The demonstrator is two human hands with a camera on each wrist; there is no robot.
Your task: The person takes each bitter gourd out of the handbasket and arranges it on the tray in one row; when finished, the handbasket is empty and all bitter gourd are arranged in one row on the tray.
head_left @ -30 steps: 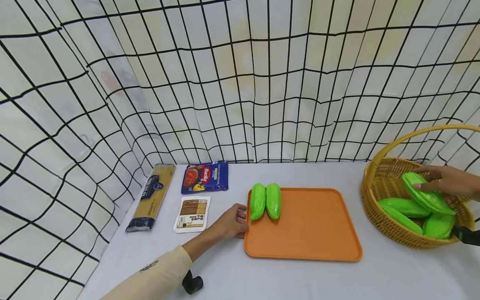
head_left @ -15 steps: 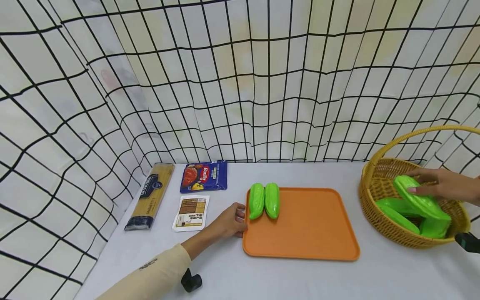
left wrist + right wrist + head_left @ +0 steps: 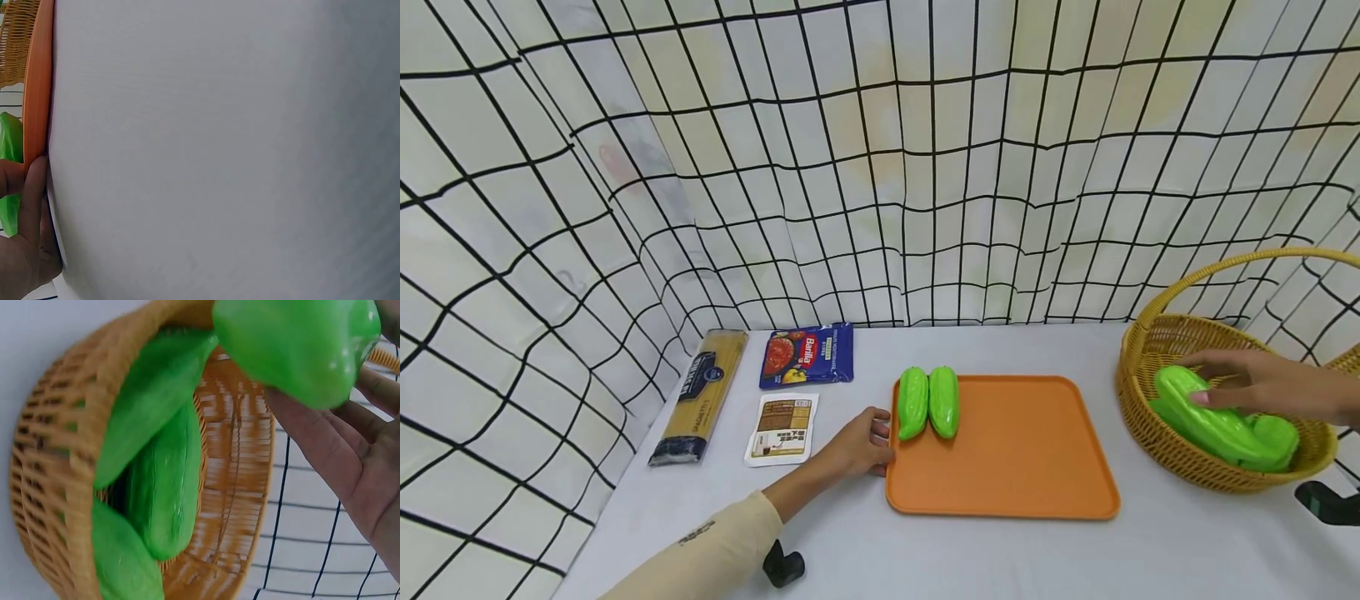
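On the left short side of the orange tray (image 3: 1022, 454), my left hand (image 3: 857, 443) pinches the rim. The left wrist view shows the thumb and fingers (image 3: 31, 215) on either side of that edge. Two bright green, ridged plastic cucumbers (image 3: 943, 404) lie side by side at the tray's left end. Over the wicker basket (image 3: 1138, 417) at the right, my right hand (image 3: 1273, 385) holds another green cucumber (image 3: 300, 344) between thumb and fingers. Several more cucumbers (image 3: 165, 487) lie inside the basket, partly hidden by its wall in the right wrist view.
The basket's arched handle (image 3: 1240, 265) rises above the right hand. A spaghetti pack (image 3: 700, 396), a blue Barilla pouch (image 3: 807, 356) and a white-and-brown packet (image 3: 782, 429) lie left of the tray. Black netting (image 3: 936, 208) over white cloth stands behind the table.
My right hand has shifted left within the basket, bringing the gripped cucumber towards the basket's left side. My left hand stays on the tray's rim.
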